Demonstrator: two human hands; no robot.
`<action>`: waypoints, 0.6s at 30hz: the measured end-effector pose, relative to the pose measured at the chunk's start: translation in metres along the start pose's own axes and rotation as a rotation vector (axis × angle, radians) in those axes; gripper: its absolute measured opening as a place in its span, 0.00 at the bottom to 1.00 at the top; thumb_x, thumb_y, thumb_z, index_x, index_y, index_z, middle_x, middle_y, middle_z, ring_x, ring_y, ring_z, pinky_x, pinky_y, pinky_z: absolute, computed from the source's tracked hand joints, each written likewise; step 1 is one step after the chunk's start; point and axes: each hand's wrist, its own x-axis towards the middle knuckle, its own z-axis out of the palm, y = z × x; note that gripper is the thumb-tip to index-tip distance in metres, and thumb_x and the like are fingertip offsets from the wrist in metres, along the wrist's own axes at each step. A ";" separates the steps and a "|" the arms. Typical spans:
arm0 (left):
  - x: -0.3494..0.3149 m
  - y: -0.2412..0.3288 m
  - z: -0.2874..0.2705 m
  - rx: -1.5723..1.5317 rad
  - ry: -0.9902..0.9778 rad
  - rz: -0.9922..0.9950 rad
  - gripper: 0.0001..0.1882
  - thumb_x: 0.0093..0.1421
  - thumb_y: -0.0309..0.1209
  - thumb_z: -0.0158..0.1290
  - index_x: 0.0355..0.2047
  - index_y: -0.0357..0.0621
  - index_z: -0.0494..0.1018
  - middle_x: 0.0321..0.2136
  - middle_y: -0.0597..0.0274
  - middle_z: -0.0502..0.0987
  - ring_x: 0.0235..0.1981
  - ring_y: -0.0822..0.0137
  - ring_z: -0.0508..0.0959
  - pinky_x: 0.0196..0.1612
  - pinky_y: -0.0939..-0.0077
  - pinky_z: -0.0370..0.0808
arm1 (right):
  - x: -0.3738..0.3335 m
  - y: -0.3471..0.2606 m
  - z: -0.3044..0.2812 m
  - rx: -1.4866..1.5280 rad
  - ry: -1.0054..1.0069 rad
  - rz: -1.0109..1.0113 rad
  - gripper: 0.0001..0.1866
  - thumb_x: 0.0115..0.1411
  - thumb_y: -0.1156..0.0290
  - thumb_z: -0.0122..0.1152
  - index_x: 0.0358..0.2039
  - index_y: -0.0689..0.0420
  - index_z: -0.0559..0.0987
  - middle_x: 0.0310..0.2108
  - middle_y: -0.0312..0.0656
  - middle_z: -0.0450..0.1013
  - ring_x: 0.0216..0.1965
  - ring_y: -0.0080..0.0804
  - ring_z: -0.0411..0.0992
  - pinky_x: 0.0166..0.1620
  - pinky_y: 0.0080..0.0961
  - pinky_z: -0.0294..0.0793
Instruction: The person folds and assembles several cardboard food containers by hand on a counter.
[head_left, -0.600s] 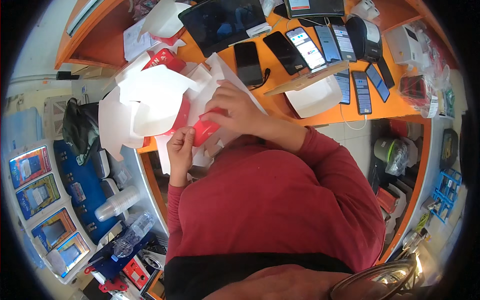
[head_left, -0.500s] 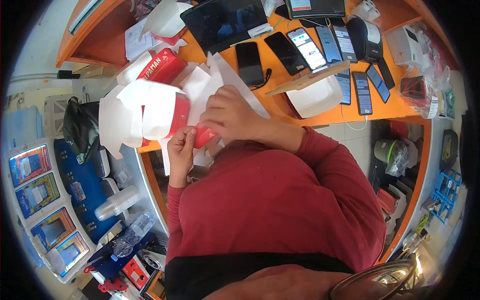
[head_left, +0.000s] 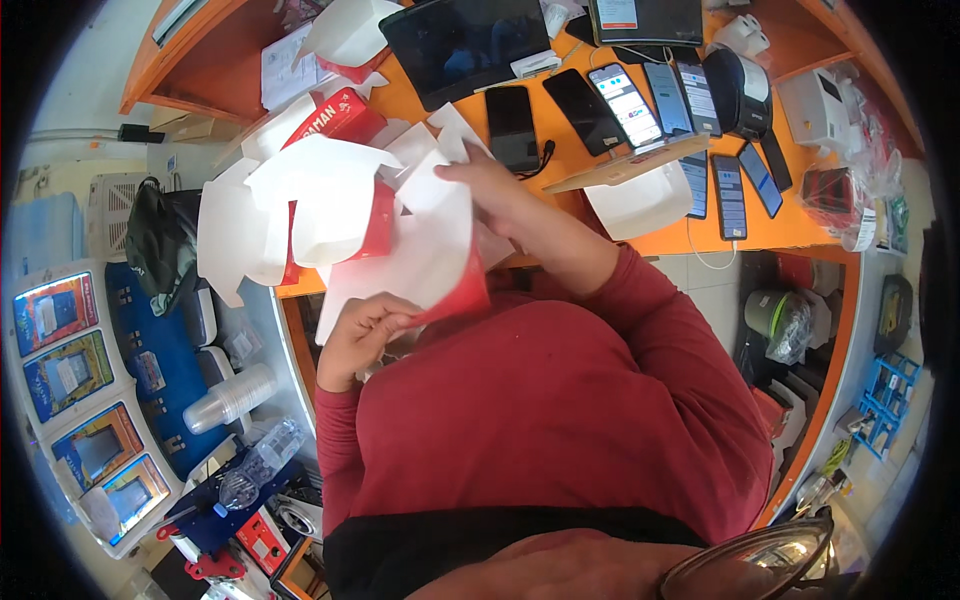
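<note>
And the hands have parted: the right hand (head_left: 485, 185), close by the left a moment ago, has swung up and away, the left hand (head_left: 365, 340) has dropped lower, and the red-and-white carton (head_left: 440, 235) now shows its broad white inside between them. That leaves the fold opened out, with the red panel down along the near side. Left thumb and fingers pinch closed on the lower red edge; the right is closed at the upper corner, thumb over the white face, fingertips partly hidden. The carton sits over the near edge of the orange surface (head_left: 775, 222), its red side close to the shirt. Tight on the left: an opened white-lined box (head_left: 335, 205) crowds right beside it, a red box (head_left: 345, 115) behind. Beyond the right hand lies a black smartphone (head_left: 512, 130), the tablet (head_left: 465, 50) farther back. Right of the forearm, another white-lined box (head_left: 640, 200) narrows things; the clearer room is a bare orange strip by the front edge, far right.
</note>
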 end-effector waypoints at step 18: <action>0.065 0.054 0.027 -0.811 0.468 0.141 0.15 0.70 0.33 0.44 0.51 0.37 0.70 0.45 0.54 0.78 0.44 0.68 0.79 0.47 0.72 0.78 | -0.104 -0.039 -0.001 -0.825 -0.564 -1.380 0.22 0.54 0.59 0.68 0.48 0.53 0.80 0.48 0.45 0.70 0.53 0.51 0.69 0.57 0.51 0.66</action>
